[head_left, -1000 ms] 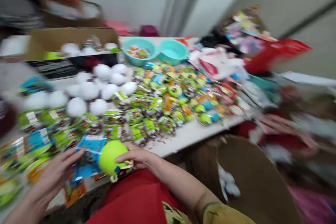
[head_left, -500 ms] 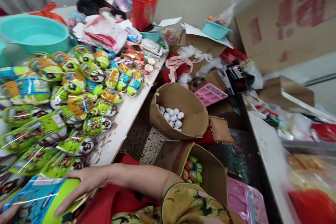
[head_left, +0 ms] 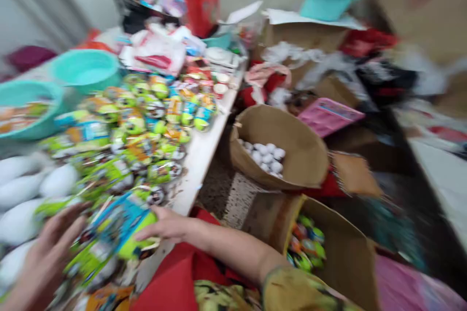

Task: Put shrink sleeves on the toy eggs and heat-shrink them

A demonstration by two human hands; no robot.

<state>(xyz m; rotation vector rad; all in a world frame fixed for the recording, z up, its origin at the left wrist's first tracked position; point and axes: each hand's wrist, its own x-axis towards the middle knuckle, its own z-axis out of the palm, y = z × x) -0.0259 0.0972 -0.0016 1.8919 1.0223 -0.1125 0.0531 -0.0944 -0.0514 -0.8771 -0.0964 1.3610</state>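
A plastic egg (head_left: 127,233), lime green with a blue printed wrap, rests at a tilt on the pile at the near end of the table. My right hand (head_left: 164,226) holds its right end, with the thumb and fingers on the green shell. At the lower left, my left hand (head_left: 54,248) is open, its fingers stretched towards the egg's left side but apart from it. Large white eggs (head_left: 18,223) lie beyond my left hand. Many more wrapped green eggs (head_left: 134,150) cover the table ahead. Motion blur hides their fine detail.
Turquoise basins (head_left: 85,70) stand at the back left. Right of the table edge (head_left: 199,170), one cardboard box (head_left: 302,155) holds small white balls (head_left: 268,158); a nearer cardboard box (head_left: 346,248) holds small coloured eggs (head_left: 306,243). A red bag (head_left: 202,5) stands at the far end.
My left hand has come off the blue-wrapped egg and opened. My right hand still has the egg, now lying on the pile. The head view has swung left.
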